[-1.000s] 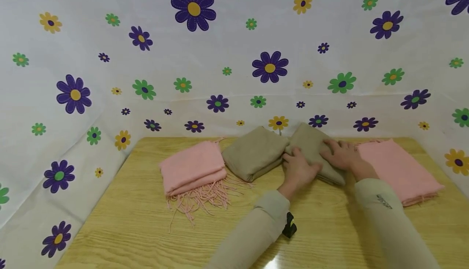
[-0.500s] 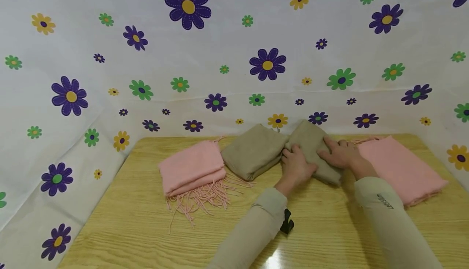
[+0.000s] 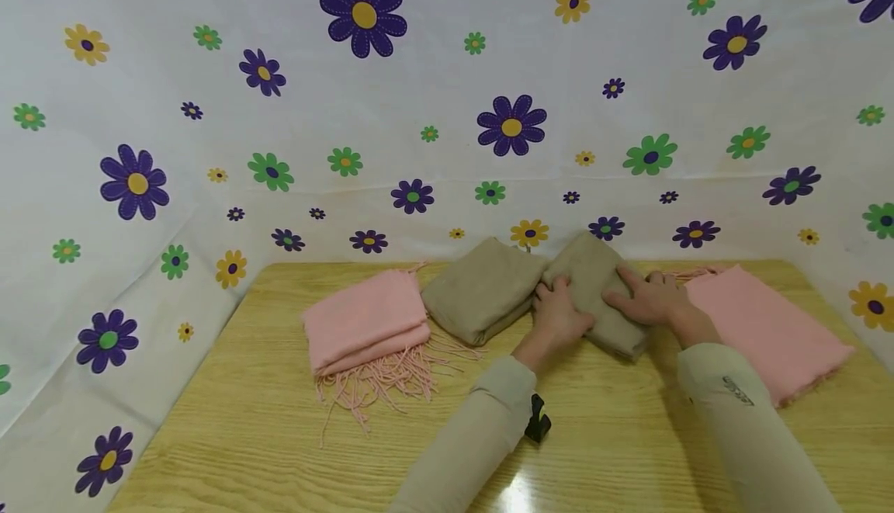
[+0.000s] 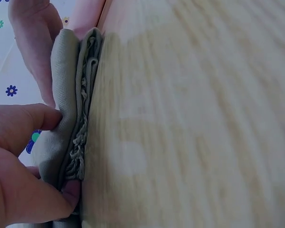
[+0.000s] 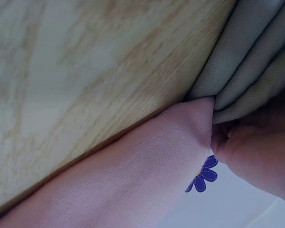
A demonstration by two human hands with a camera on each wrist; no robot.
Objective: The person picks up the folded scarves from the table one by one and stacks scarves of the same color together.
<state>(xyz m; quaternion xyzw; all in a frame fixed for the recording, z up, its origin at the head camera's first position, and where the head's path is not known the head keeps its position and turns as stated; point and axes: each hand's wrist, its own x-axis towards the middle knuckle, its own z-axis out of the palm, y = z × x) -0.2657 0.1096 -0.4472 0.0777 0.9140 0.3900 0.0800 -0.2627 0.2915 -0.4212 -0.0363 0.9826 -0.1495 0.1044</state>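
Note:
Both hands are at the right-hand olive-beige folded scarf, which lies at the table's far side. My left hand grips its left edge. In the left wrist view, the thumb of the left hand is on the cloth while a fingertip tucks in beside the fringe between the layers. From the other side my right hand holds the right edge, thumb on top and the other fingers curled over the side; some fingertips are hidden. Touching this scarf on its left is a second olive-beige folded scarf.
To the left, a pink folded scarf trails its fringe over the wooden table. Another pink scarf lies close to the right hand. A white flowered cloth hangs behind and along the sides. A black item shows by the left cuff.
The gripped olive-beige scarf has turned a little, its near end shifting left. My left hand has moved slightly left and the right hand stays on the scarf. The other scarves look unmoved.

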